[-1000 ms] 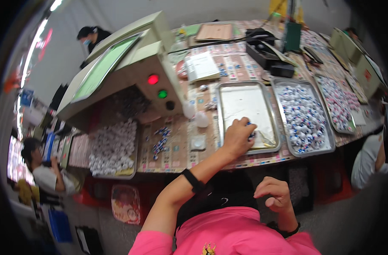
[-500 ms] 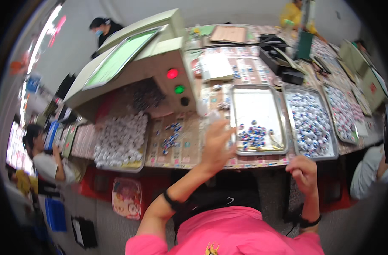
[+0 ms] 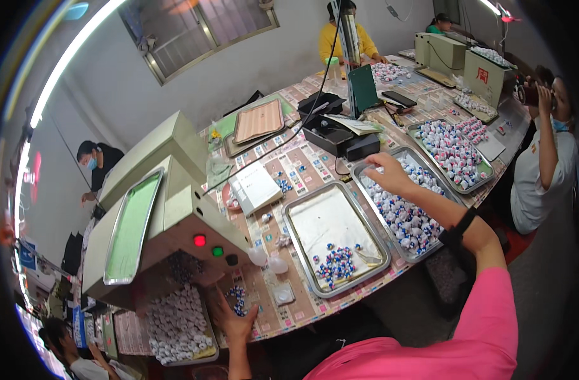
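My left hand (image 3: 235, 322) is open, thumb and fingers spread, beside a small pile of blue, red and white beads (image 3: 238, 300) on the table. A tray of white balls (image 3: 180, 323) lies just left of it, partly under a beige metal box (image 3: 181, 218). Over the far end of a metal tray (image 3: 411, 255) of white balls with blue and red parts reaches my right hand (image 3: 394, 176). Its fingers are bent but apart, and I see nothing between them. Between the hands, another metal tray (image 3: 309, 221) holds a heap of small blue-and-red pieces (image 3: 337, 265).
The box carries a red lamp (image 3: 200, 240), a green lamp and a tilted green tray (image 3: 134, 228). A white booklet (image 3: 254, 188), black bins (image 3: 327, 136) and stacked trays (image 3: 259, 121) stand farther back. Another ball tray (image 3: 451, 155) is at right. Several people sit around the table.
The view has swung and tilted, showing more of the room. My left hand has gone from the middle tray to the beads by the box. My right hand has risen from the table's edge and uncurled.
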`<state>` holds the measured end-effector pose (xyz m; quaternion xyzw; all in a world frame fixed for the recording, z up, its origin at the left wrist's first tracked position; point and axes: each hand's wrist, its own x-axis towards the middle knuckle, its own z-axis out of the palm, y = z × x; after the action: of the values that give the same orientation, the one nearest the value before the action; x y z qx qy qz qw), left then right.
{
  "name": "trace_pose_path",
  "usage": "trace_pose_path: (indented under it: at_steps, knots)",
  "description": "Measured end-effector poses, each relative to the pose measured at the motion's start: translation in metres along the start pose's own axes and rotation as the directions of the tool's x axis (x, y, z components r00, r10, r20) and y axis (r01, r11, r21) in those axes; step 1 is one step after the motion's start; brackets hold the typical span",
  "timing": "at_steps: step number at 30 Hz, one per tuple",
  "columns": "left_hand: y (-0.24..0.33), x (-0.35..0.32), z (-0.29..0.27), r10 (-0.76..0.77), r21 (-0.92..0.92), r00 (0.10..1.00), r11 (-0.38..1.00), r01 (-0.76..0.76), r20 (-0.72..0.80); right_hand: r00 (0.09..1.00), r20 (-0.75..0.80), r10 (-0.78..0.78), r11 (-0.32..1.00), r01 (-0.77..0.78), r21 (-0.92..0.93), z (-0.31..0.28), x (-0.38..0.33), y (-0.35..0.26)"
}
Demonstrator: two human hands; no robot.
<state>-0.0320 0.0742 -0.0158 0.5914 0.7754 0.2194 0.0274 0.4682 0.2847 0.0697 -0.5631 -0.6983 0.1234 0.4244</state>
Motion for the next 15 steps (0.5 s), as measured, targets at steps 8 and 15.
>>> trace_pose_path:
  at_steps: [8,15]
  knots:
    - [0.018,0.017,0.008,-0.032,0.035,0.999,0.999,0.033,-0.032,0.992,-0.114,0.045,0.966,-0.073,-0.249,0.06,0.096,0.022]
    - [0.042,0.032,0.004,0.12,0.116,0.993,0.986,-0.118,-0.011,0.979,-0.009,0.203,0.875,-0.186,-0.448,0.1,0.155,0.036]
